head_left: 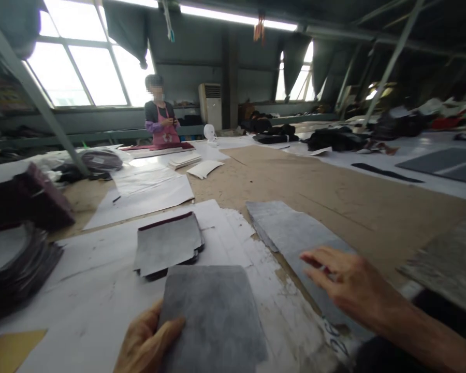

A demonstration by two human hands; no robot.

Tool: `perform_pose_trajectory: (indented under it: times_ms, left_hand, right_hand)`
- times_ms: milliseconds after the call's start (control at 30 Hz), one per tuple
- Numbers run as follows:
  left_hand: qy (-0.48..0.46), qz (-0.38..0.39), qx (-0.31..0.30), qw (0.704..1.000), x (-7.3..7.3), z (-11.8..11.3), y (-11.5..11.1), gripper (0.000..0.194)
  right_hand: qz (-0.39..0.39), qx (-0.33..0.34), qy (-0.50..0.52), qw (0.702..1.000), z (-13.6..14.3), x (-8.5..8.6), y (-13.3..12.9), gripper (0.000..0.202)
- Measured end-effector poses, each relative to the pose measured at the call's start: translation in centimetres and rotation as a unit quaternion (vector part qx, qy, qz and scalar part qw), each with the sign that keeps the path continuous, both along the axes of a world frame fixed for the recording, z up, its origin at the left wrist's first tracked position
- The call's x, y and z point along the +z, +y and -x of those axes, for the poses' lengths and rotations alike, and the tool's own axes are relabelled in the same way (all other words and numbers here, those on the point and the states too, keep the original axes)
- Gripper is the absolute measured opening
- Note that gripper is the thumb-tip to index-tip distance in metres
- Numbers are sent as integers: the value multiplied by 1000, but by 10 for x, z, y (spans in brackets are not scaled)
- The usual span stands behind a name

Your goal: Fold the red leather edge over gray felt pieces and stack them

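At the near edge, my left hand [149, 339] grips a grey fabric piece [213, 316] by its left side, thumb on top and fingers beneath. To the right, my right hand [345, 280] hovers above a long grey fabric strip [291, 233], its fingers partly bent and apart, with nothing seen in them. Just beyond the held piece lies a small stack of grey fabric pieces [169, 243] with a dark red far edge. White paper [101, 290] spreads under the stack and the held piece.
A tall stack of dark pieces [19, 269] stands at the left, near a dark maroon bundle [27, 197]. White sheets [151, 194] lie farther back. Brown board [295, 176] covers the middle of the table. Across it stands a person in a pink apron [166, 127]. A metal pole [34, 88] rises at left.
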State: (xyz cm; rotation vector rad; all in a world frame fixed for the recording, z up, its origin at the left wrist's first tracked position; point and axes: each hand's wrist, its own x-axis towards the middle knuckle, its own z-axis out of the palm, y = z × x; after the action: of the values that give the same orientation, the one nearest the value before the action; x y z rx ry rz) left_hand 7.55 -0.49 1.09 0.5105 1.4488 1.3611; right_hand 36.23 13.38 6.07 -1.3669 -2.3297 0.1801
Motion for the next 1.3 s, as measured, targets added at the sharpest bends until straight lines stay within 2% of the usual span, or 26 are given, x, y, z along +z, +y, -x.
perform_pose_trajectory:
  times_ms: [67,133,267,367,433,533,600,700,800,900,1000,1100,1200,1300]
  left_hand:
    - [-9,-2,-2,1000,11,-4,-3,55]
    - [6,-7,17,1000,18,-8,-7,58]
    - [86,-7,43,995,20,-6,-28,58]
    - [216,47,28,975,18,13,-55,53]
    - [357,93,26,929,18,29,-71,53]
    - [575,108,51,809,21,45,-78,55]
    - [667,52,33,742,22,44,-67,47]
    - [709,-39,-81,699,24,25,-33,32]
    - [697,-33,-170,695,29,6,0,26]
    - [680,7,-204,704,35,-1,18,18]
    - [661,22,-204,722,36,3,21,17]
    - [632,8,-177,755,30,7,18,16]
    - [600,-38,-140,786,21,9,15,13]
    - [576,-51,-135,804,16,10,12,12]
  right_hand:
    - [-42,124,63,989,25,-11,-22,21]
    - [-65,215,92,970,51,-18,-43,25]
    - [-40,305,66,949,90,-25,-72,24]
    - [-37,339,32,939,105,-35,-83,23]
    - [-61,345,39,936,111,-45,-90,26]
    - [-146,353,84,920,119,-60,-101,30]
    - [-210,343,105,910,124,-65,-107,31]
    - [-257,322,103,905,127,-66,-112,33]
    - [-276,314,94,903,127,-65,-113,34]
    - [-292,308,87,901,127,-68,-113,34]
    - [-308,301,79,899,129,-71,-112,30]
    - [-334,292,99,891,131,-71,-110,28]
    - [-316,302,81,896,130,-68,-108,25]
    - [-304,307,65,900,128,-67,-107,23]
